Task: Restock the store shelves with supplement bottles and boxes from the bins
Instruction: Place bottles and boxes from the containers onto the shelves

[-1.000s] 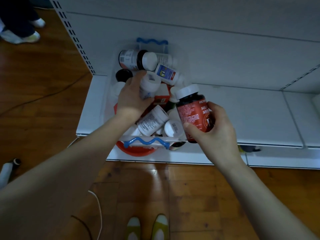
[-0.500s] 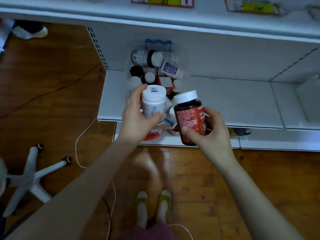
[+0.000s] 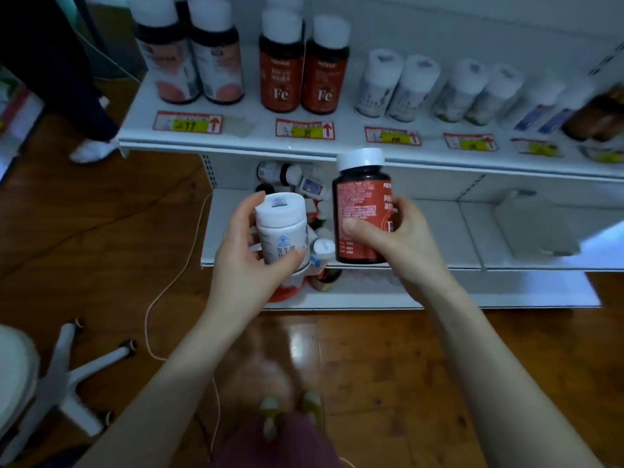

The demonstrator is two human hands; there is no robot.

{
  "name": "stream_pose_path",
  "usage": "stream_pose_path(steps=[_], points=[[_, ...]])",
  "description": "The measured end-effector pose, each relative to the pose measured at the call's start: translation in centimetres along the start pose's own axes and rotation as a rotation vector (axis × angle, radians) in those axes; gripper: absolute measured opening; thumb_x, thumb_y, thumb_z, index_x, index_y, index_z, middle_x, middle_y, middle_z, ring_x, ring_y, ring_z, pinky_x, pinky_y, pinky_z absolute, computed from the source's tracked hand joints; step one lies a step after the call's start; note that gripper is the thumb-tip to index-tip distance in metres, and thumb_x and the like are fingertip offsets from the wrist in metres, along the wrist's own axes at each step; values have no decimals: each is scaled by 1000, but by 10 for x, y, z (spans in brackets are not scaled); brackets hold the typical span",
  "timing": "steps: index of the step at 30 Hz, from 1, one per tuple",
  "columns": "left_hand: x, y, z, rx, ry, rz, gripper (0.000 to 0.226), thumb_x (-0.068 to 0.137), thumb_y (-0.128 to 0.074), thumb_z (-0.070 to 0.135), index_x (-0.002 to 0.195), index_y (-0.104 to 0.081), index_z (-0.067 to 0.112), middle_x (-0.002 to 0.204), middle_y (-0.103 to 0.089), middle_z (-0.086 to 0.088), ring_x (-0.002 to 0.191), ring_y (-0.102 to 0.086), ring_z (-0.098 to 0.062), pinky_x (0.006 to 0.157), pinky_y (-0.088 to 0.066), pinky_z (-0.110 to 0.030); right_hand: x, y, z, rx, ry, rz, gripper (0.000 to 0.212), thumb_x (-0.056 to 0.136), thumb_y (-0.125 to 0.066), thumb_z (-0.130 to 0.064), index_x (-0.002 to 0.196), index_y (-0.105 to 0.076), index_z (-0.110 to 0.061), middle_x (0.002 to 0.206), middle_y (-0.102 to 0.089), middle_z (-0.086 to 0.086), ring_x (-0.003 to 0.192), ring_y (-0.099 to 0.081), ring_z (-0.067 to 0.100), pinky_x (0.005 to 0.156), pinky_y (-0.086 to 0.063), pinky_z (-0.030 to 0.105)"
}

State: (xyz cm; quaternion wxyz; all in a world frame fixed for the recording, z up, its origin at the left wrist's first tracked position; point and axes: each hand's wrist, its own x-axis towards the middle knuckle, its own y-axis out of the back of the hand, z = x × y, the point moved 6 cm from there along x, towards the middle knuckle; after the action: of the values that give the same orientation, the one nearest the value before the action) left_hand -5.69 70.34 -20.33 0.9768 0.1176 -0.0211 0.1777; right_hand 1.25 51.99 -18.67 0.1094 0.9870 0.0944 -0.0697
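Observation:
My left hand (image 3: 243, 261) grips a white bottle (image 3: 281, 228) with a white cap, held upright. My right hand (image 3: 401, 241) grips a dark bottle with a red label and white cap (image 3: 363, 211), also upright. Both are held in front of the bottom shelf. Behind them the clear bin of bottles (image 3: 297, 184) sits on the bottom shelf, mostly hidden by my hands. On the upper shelf (image 3: 256, 140) stand two matching red "Fe" bottles (image 3: 304, 65), dark bottles with pink labels (image 3: 192, 52) to their left, and several white bottles (image 3: 398, 86) to their right.
Price tags (image 3: 305, 129) line the upper shelf edge. A pale container (image 3: 537, 224) lies on the bottom shelf at right. A white chair base (image 3: 74, 376) and a cord (image 3: 162, 292) are on the wooden floor at left. Another person's leg and shoe (image 3: 91, 148) stand at far left.
My left hand lifted the white bottle out of the bin. Both hands rose with their bottles, and my view tilted up so the upper shelf came into sight.

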Motion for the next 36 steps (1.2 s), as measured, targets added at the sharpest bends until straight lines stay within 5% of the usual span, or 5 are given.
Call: stream_pose_path(steps=[5, 13, 22, 33, 36], points=[[-2, 24, 36, -86, -59, 18, 71, 69, -79, 5, 117, -40, 41, 110, -45, 33, 108, -55, -11, 86, -52, -29, -2, -13, -45, 123, 25, -44, 23, 74, -74, -25, 91, -59, -20, 83, -66, -2, 73, -65, 6, 70, -55, 22], [5, 53, 64, -98, -116, 49, 68, 50, -70, 48, 107, -37, 66, 125, -49, 18, 116, -52, -11, 93, -50, -43, 9, -31, -82, 227, -12, -128, 47, 72, -63, -47, 107, -57, -16, 92, -68, 2, 77, -67, 12, 69, -52, 29], [23, 57, 88, -60, -172, 85, 67, 50, -70, 48, 106, -38, 68, 119, -52, 22, 110, -56, -14, 89, -51, -45, 37, -25, -119, 260, 27, -163, 21, 80, -66, -15, 99, -57, -10, 84, -67, 3, 66, -67, 9, 62, -54, 26], [75, 27, 119, -80, -211, 171, 67, 66, -80, 22, 104, -41, 61, 109, -51, 35, 106, -56, -7, 83, -55, -35, 104, -1, -160, 257, 86, -310, 45, 63, -71, -19, 104, -58, -7, 80, -69, 5, 68, -67, 16, 65, -57, 30], [94, 15, 134, -97, -208, 170, 68, 65, -81, 22, 107, -40, 55, 110, -51, 30, 107, -56, -7, 87, -53, -33, 121, 0, -177, 322, 49, -368, 33, 84, -63, -33, 106, -58, -10, 76, -72, 1, 65, -69, 13, 57, -55, 26]])
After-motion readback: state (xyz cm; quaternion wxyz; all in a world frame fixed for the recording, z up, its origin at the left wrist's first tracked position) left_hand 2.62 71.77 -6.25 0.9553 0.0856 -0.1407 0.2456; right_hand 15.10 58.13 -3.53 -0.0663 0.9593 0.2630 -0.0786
